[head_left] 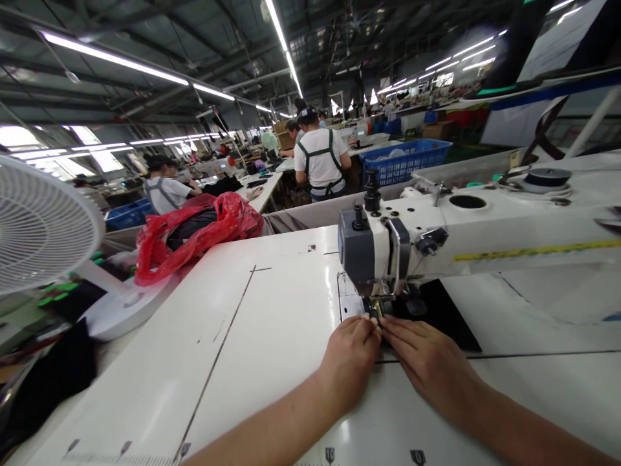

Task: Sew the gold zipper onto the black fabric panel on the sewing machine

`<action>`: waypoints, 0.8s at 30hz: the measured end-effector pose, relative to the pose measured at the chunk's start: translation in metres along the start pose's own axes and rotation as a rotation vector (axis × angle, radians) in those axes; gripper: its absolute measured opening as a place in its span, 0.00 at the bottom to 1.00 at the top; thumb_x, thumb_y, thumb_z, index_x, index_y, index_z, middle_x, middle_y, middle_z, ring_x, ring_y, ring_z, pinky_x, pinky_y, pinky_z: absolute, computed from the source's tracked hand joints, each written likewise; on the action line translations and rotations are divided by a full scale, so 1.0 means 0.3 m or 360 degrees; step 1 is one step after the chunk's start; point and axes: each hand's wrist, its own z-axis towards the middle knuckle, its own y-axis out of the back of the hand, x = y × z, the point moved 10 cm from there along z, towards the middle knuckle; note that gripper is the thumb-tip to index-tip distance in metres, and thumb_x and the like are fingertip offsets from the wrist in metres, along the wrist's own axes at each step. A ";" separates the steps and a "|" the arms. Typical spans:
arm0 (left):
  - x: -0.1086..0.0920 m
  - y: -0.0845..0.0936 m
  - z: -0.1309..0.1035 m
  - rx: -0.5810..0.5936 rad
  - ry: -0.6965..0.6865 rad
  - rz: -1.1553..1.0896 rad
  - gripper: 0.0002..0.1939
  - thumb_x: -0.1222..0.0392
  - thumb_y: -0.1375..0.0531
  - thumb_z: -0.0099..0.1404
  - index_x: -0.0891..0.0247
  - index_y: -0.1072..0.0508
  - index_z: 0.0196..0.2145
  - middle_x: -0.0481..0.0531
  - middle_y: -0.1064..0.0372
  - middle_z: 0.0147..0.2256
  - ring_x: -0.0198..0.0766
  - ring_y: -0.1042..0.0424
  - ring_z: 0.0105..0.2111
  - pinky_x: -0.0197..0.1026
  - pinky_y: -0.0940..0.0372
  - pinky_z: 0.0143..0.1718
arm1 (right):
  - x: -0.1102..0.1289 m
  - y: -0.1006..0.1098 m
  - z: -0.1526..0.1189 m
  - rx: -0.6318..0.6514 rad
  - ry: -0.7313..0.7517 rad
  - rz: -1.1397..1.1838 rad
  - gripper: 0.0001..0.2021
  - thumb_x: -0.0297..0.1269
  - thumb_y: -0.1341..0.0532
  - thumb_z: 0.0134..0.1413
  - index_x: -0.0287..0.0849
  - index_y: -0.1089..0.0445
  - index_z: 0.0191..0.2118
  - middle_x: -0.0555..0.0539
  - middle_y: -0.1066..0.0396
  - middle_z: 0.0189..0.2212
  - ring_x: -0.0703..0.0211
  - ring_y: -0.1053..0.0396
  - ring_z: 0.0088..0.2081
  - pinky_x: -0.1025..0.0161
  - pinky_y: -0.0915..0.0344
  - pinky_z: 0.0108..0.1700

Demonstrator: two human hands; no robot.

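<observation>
A white and grey sewing machine (412, 239) stands on the white table (272, 310). Black fabric (449, 317) lies flat under its arm, reaching right of the needle area. My left hand (352, 356) is just in front of the presser foot, its fingers bent and pinched at the fabric's near left edge; what they pinch is too small to make out. Beside it, my right hand (429, 356) lies with fingers stretched forward on the black fabric, fingertips close to the left hand's. A small brass-coloured piece (378, 307) shows at the foot, just beyond the fingertips.
On the left are a white fan (43, 226) and a red plastic bag (194, 233) with dark material. A blue crate (405, 162) stands behind the machine. People in white shirts (320, 158) work farther back. Measuring marks run along the table's front edge.
</observation>
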 end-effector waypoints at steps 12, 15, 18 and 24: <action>0.076 -0.042 0.004 0.0152 0.0255 -0.0107 0.09 0.68 0.49 0.64 0.67 0.29 0.37 0.56 0.32 0.34 0.41 0.32 0.33 0.43 0.29 0.34 | -0.027 -0.024 0.027 -0.0035 0.0014 -0.0089 0.16 0.20 0.50 0.55 0.34 0.29 0.44 0.41 0.26 0.42 0.54 0.28 0.42 0.58 0.28 0.41; 0.071 -0.024 -0.016 0.0139 0.0214 -0.0243 0.09 0.64 0.46 0.64 0.65 0.31 0.42 0.57 0.32 0.42 0.41 0.30 0.41 0.47 0.31 0.45 | -0.008 -0.028 -0.001 -0.0041 0.0062 -0.0254 0.18 0.17 0.50 0.52 0.31 0.29 0.44 0.38 0.27 0.43 0.53 0.29 0.44 0.57 0.29 0.44; 0.061 -0.008 -0.033 0.0082 0.0137 -0.0154 0.10 0.65 0.48 0.65 0.64 0.32 0.44 0.58 0.32 0.46 0.42 0.31 0.46 0.52 0.37 0.53 | 0.004 -0.030 -0.022 -0.0027 0.0097 -0.0344 0.20 0.16 0.51 0.50 0.32 0.29 0.44 0.37 0.28 0.44 0.52 0.29 0.45 0.57 0.29 0.45; 0.040 -0.012 -0.025 0.0077 0.0004 -0.0060 0.10 0.68 0.49 0.66 0.66 0.30 0.41 0.56 0.29 0.43 0.39 0.30 0.45 0.50 0.38 0.55 | 0.001 -0.037 -0.012 0.0042 0.0114 -0.0354 0.20 0.16 0.51 0.50 0.32 0.29 0.45 0.38 0.28 0.45 0.53 0.29 0.45 0.58 0.30 0.46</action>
